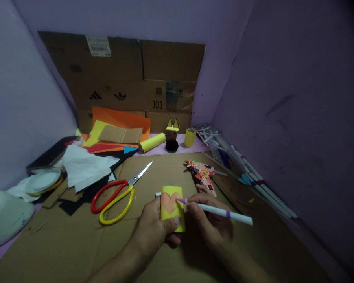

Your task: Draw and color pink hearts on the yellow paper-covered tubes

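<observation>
My left hand (pixel 153 228) is wrapped round a small yellow paper-covered tube (pixel 171 208) that carries a pink heart shape. It holds the tube upright over the brown cardboard sheet (pixel 76 243). My right hand (pixel 212 224) grips a white marker with a purple band (pixel 221 212). The marker's purple tip touches the heart's right edge. A second white stick pokes out behind the tube on the left.
Red-and-yellow scissors (pixel 118 192) lie left of the tube. Patterned paper scraps (pixel 203 173), white markers (pixel 253 177) along the right wall, two yellow tubes (pixel 152 142) (pixel 190 137), a small eared figure (pixel 172 131), coloured paper (pixel 118 125), a tape roll (pixel 44 181) and a white bowl (pixel 2 216) surround the sheet.
</observation>
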`<state>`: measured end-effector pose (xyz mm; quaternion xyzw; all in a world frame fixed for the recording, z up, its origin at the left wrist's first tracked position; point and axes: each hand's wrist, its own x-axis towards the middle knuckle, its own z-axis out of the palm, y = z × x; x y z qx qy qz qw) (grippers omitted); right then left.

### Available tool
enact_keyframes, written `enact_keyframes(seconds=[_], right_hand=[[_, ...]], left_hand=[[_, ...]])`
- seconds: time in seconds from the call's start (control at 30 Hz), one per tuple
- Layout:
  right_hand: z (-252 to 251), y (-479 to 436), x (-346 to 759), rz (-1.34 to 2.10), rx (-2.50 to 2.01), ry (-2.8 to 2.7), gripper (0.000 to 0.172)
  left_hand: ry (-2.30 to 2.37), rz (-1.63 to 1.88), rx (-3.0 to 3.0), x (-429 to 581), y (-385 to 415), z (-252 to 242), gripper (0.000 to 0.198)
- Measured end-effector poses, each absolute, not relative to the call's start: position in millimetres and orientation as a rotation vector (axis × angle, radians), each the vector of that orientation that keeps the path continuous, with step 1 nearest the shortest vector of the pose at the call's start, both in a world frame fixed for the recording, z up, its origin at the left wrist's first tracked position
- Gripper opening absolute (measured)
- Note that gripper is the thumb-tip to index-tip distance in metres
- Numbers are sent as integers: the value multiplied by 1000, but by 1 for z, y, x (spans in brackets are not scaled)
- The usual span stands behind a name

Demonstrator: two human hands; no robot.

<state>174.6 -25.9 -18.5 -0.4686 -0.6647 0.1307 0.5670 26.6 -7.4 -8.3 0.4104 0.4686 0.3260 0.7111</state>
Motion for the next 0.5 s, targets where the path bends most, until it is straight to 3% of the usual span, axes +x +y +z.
enact_keyframes(seconds=[0.5], right_hand=[[-20,-24,176,260,-1115,-1534,10]], left_hand=[[1005,720,927,25,-8,-9,46]])
